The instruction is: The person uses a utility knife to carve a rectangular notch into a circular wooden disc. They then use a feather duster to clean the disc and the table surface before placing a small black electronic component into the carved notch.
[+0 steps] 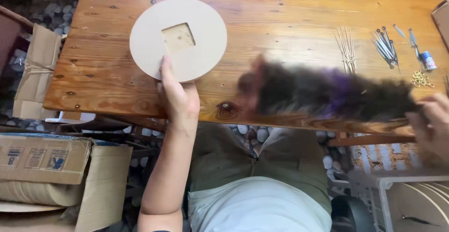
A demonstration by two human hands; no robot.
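We see the left hand pressing fingers flat on a smooth round board with a square hole, on the wooden worktop. The right hand pinches a blurred, fluffy dark feather strip lying left-right along the near edge.

Wooden bench carries thin metal pins, darker eye pins, gold rings, small blue-capped tube. Cardboard boxes stacked lower left on the pebble floor. White crate lower right.
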